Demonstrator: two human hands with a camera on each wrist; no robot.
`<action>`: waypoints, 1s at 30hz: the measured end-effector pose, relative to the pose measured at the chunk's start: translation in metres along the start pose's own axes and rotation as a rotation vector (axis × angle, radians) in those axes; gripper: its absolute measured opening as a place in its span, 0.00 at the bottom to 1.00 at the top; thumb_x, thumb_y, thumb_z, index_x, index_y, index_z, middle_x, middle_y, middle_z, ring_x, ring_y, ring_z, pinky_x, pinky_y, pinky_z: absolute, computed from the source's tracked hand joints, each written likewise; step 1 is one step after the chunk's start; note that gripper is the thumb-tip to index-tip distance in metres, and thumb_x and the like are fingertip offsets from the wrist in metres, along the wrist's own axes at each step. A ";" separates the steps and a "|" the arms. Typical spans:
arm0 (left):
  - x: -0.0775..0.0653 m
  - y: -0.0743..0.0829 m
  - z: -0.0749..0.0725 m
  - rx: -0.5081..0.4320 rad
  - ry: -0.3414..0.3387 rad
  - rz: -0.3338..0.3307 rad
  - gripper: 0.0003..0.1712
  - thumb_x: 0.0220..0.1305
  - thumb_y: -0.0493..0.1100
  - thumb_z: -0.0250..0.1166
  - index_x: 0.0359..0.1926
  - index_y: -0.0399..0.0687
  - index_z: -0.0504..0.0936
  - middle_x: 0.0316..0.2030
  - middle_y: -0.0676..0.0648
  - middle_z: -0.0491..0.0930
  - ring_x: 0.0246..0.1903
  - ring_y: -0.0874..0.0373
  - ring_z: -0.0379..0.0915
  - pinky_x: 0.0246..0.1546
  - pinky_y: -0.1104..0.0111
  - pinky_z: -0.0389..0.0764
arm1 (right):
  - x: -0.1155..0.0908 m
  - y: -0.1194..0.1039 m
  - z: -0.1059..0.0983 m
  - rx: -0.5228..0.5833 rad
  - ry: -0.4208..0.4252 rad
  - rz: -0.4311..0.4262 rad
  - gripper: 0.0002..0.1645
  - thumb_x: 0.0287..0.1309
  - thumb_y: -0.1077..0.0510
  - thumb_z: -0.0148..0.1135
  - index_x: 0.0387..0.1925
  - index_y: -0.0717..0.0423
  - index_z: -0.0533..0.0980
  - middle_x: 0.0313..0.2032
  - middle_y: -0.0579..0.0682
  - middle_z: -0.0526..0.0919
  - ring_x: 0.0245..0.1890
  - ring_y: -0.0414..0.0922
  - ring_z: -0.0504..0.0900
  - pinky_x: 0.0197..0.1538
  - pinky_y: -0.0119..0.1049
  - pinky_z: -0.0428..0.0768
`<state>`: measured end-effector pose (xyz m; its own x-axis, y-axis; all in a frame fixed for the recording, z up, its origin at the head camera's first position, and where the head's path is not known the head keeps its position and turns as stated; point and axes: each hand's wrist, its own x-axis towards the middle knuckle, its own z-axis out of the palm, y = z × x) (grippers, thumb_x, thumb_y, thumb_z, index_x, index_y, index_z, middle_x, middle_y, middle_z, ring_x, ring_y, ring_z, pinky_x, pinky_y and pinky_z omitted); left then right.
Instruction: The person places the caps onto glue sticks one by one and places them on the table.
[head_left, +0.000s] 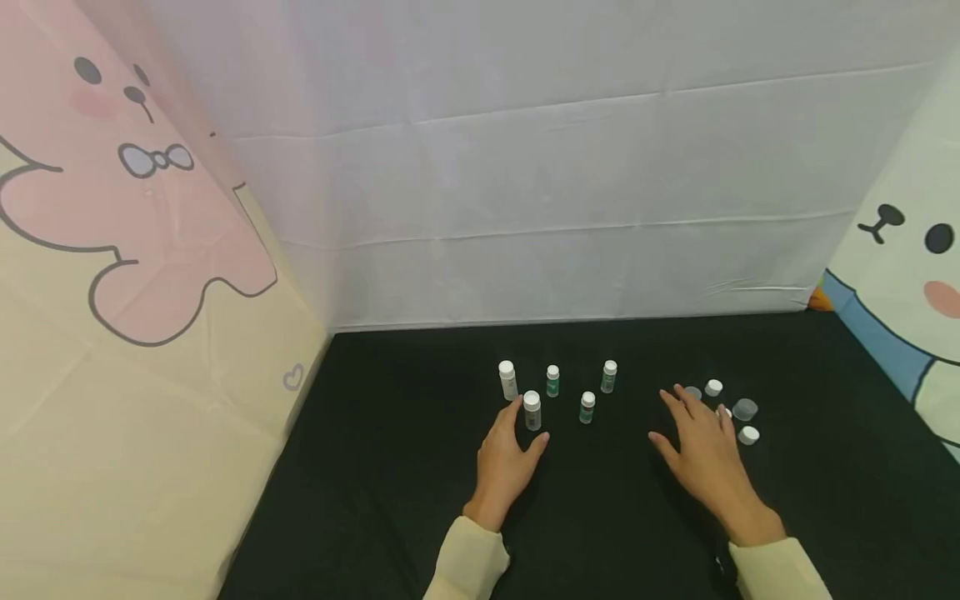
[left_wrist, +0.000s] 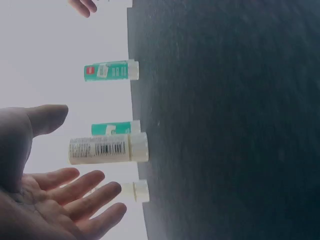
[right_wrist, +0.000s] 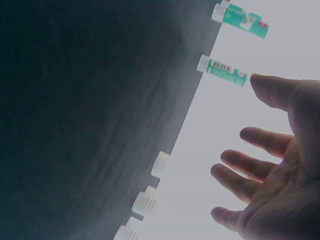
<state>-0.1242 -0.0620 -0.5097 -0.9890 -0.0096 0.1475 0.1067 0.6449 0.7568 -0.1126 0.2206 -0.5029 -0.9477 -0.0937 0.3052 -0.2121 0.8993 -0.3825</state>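
In the head view my left hand is spread beside a white-capped bottle with a pale body. In the left wrist view its thumb and fingers stand apart, and that bottle shows a barcode label between them and the cloth. A second pale bottle stands just beyond the fingertips. My right hand, fingers spread, hovers by a group of small caps. A white cap is partly hidden behind its fingers, and so is a clear cap. Neither hand grips anything.
Between the hands stand small green-labelled bottles with white caps: one at the left, one in front and one at the right. Right of my right hand lie white caps and a clear cup-like cap. Black cloth covers the table.
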 end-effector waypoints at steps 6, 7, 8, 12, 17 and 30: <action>0.003 0.002 0.006 -0.023 0.042 -0.022 0.37 0.65 0.41 0.76 0.72 0.41 0.74 0.68 0.36 0.77 0.64 0.36 0.77 0.58 0.38 0.80 | 0.006 0.008 -0.002 -0.014 0.040 -0.022 0.39 0.57 0.62 0.78 0.67 0.71 0.73 0.67 0.75 0.72 0.64 0.75 0.73 0.67 0.80 0.59; 0.004 0.002 0.007 -0.024 0.051 -0.022 0.36 0.65 0.40 0.76 0.72 0.41 0.74 0.68 0.36 0.77 0.64 0.36 0.77 0.58 0.38 0.80 | 0.007 0.009 -0.002 -0.013 0.040 -0.020 0.39 0.57 0.62 0.77 0.67 0.71 0.72 0.67 0.75 0.72 0.64 0.75 0.73 0.67 0.80 0.59; 0.004 0.002 0.008 -0.024 0.058 -0.024 0.36 0.64 0.40 0.76 0.72 0.41 0.75 0.68 0.36 0.77 0.64 0.36 0.78 0.57 0.38 0.80 | 0.008 0.010 -0.002 -0.013 0.041 -0.018 0.38 0.57 0.62 0.77 0.67 0.71 0.72 0.67 0.75 0.72 0.64 0.75 0.73 0.67 0.80 0.59; 0.007 0.003 0.010 -0.033 0.081 -0.032 0.36 0.64 0.39 0.76 0.71 0.39 0.75 0.67 0.35 0.78 0.63 0.35 0.78 0.57 0.38 0.80 | 0.011 0.012 -0.004 -0.002 0.033 -0.003 0.37 0.58 0.63 0.76 0.67 0.71 0.73 0.67 0.75 0.72 0.65 0.74 0.72 0.68 0.79 0.58; 0.010 0.003 0.012 -0.031 0.091 -0.037 0.35 0.64 0.38 0.76 0.70 0.39 0.76 0.66 0.35 0.79 0.63 0.36 0.79 0.58 0.39 0.80 | 0.015 0.020 -0.006 -0.008 0.053 -0.007 0.37 0.57 0.65 0.77 0.66 0.72 0.73 0.66 0.75 0.73 0.61 0.74 0.75 0.67 0.79 0.59; 0.018 0.004 0.019 -0.049 0.104 -0.042 0.31 0.64 0.37 0.75 0.67 0.40 0.79 0.62 0.37 0.82 0.60 0.39 0.82 0.55 0.41 0.82 | 0.024 0.042 -0.006 -0.006 0.104 0.000 0.33 0.53 0.70 0.76 0.61 0.73 0.76 0.62 0.75 0.76 0.56 0.75 0.77 0.65 0.79 0.60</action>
<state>-0.1441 -0.0451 -0.5165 -0.9771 -0.1163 0.1781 0.0728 0.6038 0.7938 -0.1427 0.2584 -0.5063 -0.9177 -0.0496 0.3941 -0.2107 0.9019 -0.3771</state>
